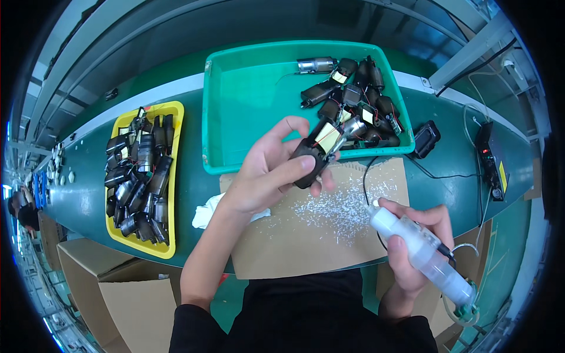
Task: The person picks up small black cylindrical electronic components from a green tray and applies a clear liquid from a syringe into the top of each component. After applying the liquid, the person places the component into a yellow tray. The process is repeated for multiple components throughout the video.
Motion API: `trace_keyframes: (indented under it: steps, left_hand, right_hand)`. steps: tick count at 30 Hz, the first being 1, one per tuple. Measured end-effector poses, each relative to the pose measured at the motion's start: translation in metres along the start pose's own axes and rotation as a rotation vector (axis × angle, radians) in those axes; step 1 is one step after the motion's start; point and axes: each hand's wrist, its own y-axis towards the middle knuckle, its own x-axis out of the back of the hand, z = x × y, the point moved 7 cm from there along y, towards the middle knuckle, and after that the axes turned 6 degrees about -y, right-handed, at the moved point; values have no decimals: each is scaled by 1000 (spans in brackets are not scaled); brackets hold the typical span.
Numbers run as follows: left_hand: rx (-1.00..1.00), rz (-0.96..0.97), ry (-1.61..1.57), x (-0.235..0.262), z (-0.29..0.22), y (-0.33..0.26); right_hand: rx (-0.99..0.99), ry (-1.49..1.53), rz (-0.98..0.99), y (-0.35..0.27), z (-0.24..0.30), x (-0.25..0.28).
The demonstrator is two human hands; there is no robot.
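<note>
Over the middle of the bench, my left hand (pixel 265 170) is closed around a black plastic assembly (pixel 312 154) with a pale yellow pad, a silvery metal part and thin red wires. My thumb presses on its lower end. At the right, my right hand (pixel 406 272) grips a translucent dispensing syringe (pixel 416 246) with white material inside. Its tip points up and left, apart from the assembly. A green cap (pixel 468 309) with a tube closes its rear end. Beneath both hands lies a cardboard sheet (pixel 265 253) strewn with small white bits (pixel 335 215).
A green tray (pixel 247 162) at the back holds several similar assemblies (pixel 353 97). The yellow tray (pixel 172 226) at left is heaped with more. White cloth (pixel 206 212) lies by my left forearm. A black holder (pixel 426 139), cables and a controller box (pixel 488 159) stand right; cardboard boxes (pixel 138 309) sit below left.
</note>
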Motion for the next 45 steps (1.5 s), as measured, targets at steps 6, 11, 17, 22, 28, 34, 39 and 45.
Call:
trace_keyframes:
  steps: [6, 11, 17, 22, 28, 34, 39, 45]
  left_hand:
    - [9, 123, -53, -17, 16, 5]
    - [141, 202, -362, -20, 30, -6]
    - [84, 217, -198, -10, 26, -16]
    - [85, 171, -80, -10, 25, -16]
    - [91, 149, -14, -11, 24, -15]
    - [72, 146, 44, -14, 18, -14]
    - [102, 232, 24, -19, 18, -13]
    - [38, 264, -25, -18, 18, -15]
  right_hand:
    - [172, 46, 74, 6, 38, -9]
    - [-43, 48, -190, 11, 28, -27]
    - [-38, 114, -22, 10, 25, -37]
    - [90, 32, 134, 8, 26, -38]
    - [110, 1, 190, 7, 26, -37]
    - [123, -7, 247, 7, 29, -39]
    - [134, -128, 361, 8, 37, -42]
    - [133, -117, 384, 6, 38, -44]
